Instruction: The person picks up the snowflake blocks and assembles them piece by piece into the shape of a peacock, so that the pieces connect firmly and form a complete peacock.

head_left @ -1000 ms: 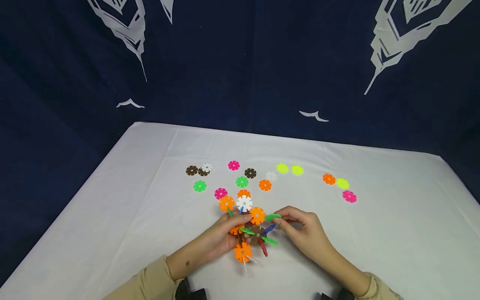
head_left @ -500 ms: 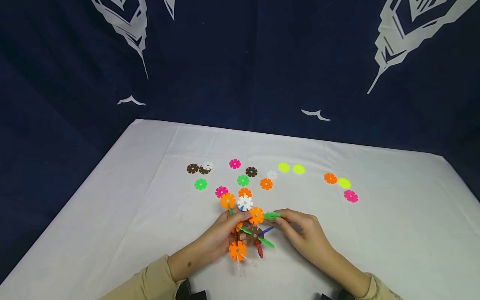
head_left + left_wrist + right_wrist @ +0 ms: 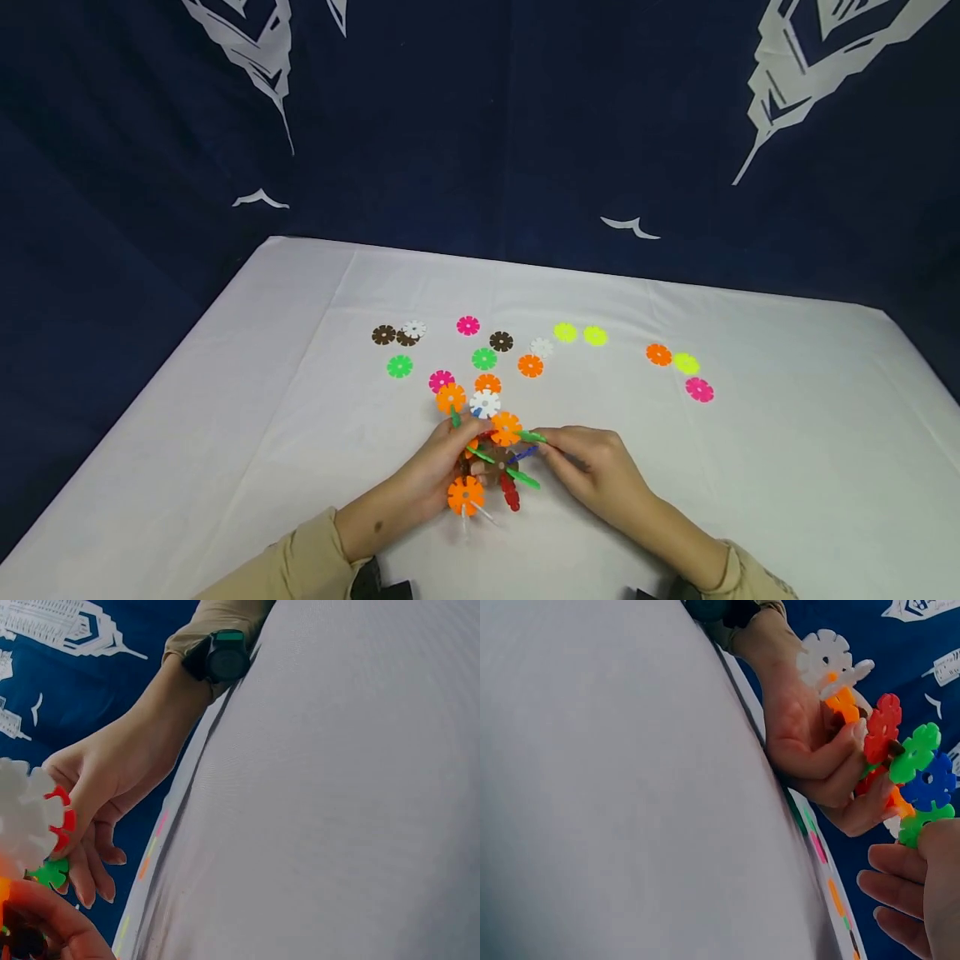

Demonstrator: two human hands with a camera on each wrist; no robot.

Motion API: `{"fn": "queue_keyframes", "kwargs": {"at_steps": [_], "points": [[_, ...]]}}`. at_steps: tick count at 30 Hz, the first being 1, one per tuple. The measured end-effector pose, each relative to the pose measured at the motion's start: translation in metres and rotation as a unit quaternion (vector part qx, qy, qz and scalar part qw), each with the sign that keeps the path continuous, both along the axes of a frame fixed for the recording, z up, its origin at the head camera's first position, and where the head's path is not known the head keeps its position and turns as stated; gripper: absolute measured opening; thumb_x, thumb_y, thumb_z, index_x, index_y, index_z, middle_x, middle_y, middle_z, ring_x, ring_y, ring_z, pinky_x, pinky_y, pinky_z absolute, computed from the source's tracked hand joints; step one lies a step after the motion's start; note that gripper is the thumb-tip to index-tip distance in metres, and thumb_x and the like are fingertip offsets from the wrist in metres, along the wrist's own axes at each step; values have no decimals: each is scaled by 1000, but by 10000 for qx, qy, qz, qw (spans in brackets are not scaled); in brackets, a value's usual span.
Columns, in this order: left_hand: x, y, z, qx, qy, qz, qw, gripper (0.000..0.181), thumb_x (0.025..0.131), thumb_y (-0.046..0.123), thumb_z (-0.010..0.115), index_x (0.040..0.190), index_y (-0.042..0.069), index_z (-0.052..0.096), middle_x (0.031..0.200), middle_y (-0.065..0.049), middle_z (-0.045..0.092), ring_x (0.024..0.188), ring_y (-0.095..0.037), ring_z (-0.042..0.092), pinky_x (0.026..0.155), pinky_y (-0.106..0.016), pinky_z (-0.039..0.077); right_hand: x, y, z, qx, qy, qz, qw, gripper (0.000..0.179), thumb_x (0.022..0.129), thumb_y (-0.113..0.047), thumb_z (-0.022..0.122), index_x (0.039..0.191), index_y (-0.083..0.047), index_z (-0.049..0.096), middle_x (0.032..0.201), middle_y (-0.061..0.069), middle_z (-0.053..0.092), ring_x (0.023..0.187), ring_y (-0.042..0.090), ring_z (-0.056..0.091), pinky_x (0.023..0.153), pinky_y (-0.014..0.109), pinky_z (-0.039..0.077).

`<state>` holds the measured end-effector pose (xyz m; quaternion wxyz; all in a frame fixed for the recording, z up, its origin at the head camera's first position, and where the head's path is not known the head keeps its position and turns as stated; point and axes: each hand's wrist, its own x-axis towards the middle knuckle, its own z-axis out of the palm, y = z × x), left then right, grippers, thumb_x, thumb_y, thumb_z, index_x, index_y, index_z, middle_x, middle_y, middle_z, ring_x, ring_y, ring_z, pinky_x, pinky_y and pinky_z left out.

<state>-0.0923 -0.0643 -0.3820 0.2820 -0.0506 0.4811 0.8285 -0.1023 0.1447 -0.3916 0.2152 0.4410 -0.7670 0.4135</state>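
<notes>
My left hand [image 3: 431, 477] grips a cluster of joined notched plastic discs above the white table. In it are an orange disc [image 3: 506, 428], a white disc [image 3: 485, 404], a brown disc [image 3: 502, 468], a lower orange disc [image 3: 466, 496] with two clear discs edge-on, and a blue disc [image 3: 930, 781] beside a red disc [image 3: 885, 724]. Thumb and forefinger of my right hand [image 3: 600, 463] pinch a green disc [image 3: 532, 436], its inner edge right at the orange disc's rim. In the left wrist view this green disc [image 3: 51, 874] is partly hidden by my fingers.
Loose discs lie flat beyond the hands, among them a pink disc [image 3: 468, 326], a green disc [image 3: 400, 367] and a yellow disc [image 3: 565, 332]. Farther right lies a small group with an orange disc [image 3: 659, 355]. A dark blue curtain [image 3: 450, 125] hangs behind the table [image 3: 225, 433].
The cluster has shifted slightly left and turned a little in my left hand. My right hand has followed it left, and the green disc now shows more edge-on.
</notes>
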Motion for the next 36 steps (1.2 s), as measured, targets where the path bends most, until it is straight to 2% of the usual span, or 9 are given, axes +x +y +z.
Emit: {"fn": "queue_keyframes", "kwargs": {"at_steps": [5,12,14,17,19,21,26,30,36], "points": [[-2,0,2,-2,-60,-16,10000,15,89,19,54,86,7,45,52,3,41,42,-7,35,47,-15,40,0,-4,3,160,435,17,9989,23,96,-19,54,92,-3,70,82,3,69,74,16,67,67,26,54],[-4,1,5,-91,67,141,9998,13,87,15,52,80,9,43,54,2,42,43,-8,35,47,-16,39,-4,-5,9,212,188,161,9995,15,93,-10,57,96,-2,69,87,5,70,79,16,67,70,26,54],[-4,0,5,-98,123,134,9998,13,87,14,53,80,8,43,54,1,43,44,-9,36,48,-17,39,-8,-1,13,432,-136,352,9984,12,90,-6,62,99,-1,69,90,4,69,81,15,67,72,25,53],[-1,-1,4,-67,170,63,9998,16,87,15,55,80,9,42,54,1,43,44,-10,36,49,-18,40,-20,12,21,1079,-1311,663,9832,20,85,-4,68,105,-4,69,96,-1,69,84,11,65,73,24,52],[3,-2,3,-59,100,45,9999,17,87,15,56,82,10,41,55,1,44,45,-10,37,49,-18,40,-34,19,24,1439,-2093,415,9663,23,84,-6,70,107,-7,69,98,-4,68,82,8,62,72,24,52],[9,-3,1,-98,24,68,9999,18,87,16,57,85,11,40,58,1,45,46,-10,37,50,-18,40,-49,18,21,1596,-2484,-253,9551,21,84,-9,71,105,-6,69,94,-3,67,78,10,58,69,25,51],[17,-3,-2,-104,-104,45,9999,18,86,16,58,87,11,41,57,2,45,46,-9,37,49,-18,40,-77,-10,8,1804,-2458,-2026,9306,23,78,-17,77,97,-6,67,78,-2,54,67,14,48,57,29,43],[15,0,-1,-109,-70,-32,9999,22,85,17,59,88,11,38,58,2,45,46,-9,37,48,-17,40,-85,-22,12,2141,-2464,-2051,9227,27,74,-18,80,92,-8,62,77,1,49,68,16,47,57,29,41],[7,0,1,-129,144,-143,9997,22,85,18,58,88,11,38,61,1,49,46,-9,36,48,-17,38,-79,-9,16,1378,-2792,-1333,9409,24,78,-6,76,89,-7,55,70,0,49,60,14,46,54,25,40]]}}
